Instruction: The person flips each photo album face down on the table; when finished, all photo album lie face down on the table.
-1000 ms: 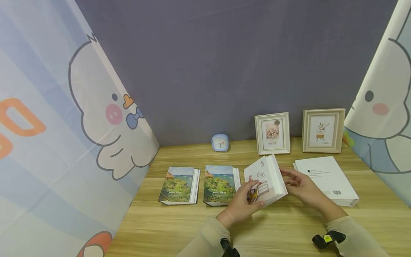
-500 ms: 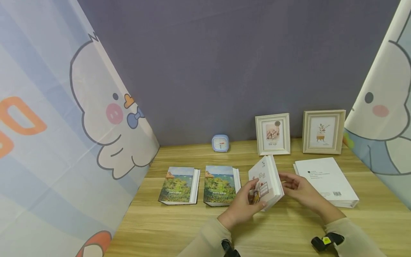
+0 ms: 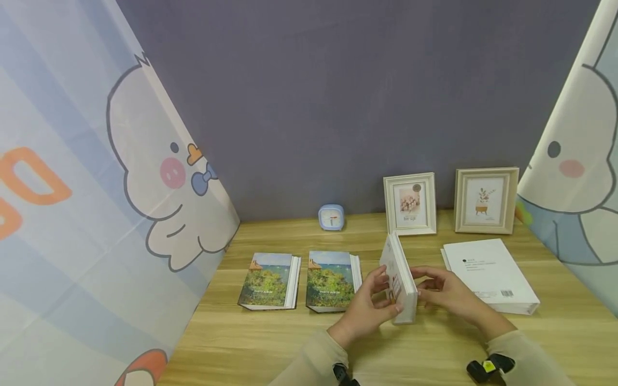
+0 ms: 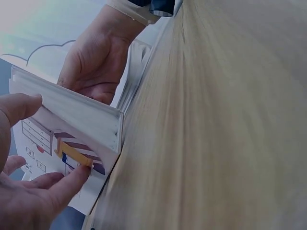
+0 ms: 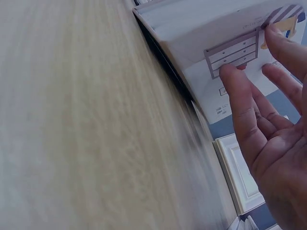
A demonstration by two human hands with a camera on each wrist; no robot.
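Observation:
A white photo album (image 3: 399,287) with a printed room scene stands nearly upright on the table between both hands. My left hand (image 3: 367,308) grips it from the left: in the left wrist view, fingertips (image 4: 81,172) lie on the cover and another digit reaches the page edge. My right hand (image 3: 449,295) is on the album's other side. In the right wrist view its fingertips (image 5: 231,72) touch a cover printed with drawers. Left of the album lie two landscape-covered photo albums, one farther left (image 3: 265,281) and one nearer (image 3: 330,279).
A thick white book (image 3: 490,271) with a barcode lies at the right. Behind stand a blue clock (image 3: 331,217) and two picture frames, one white (image 3: 410,203) and one beige (image 3: 486,200). A grey backdrop (image 3: 362,96) rises behind the wooden table (image 3: 260,343).
The white album has turned from slanted, front cover facing up, to nearly upright on its edge, showing a narrower side. My right hand has shifted slightly left along with it.

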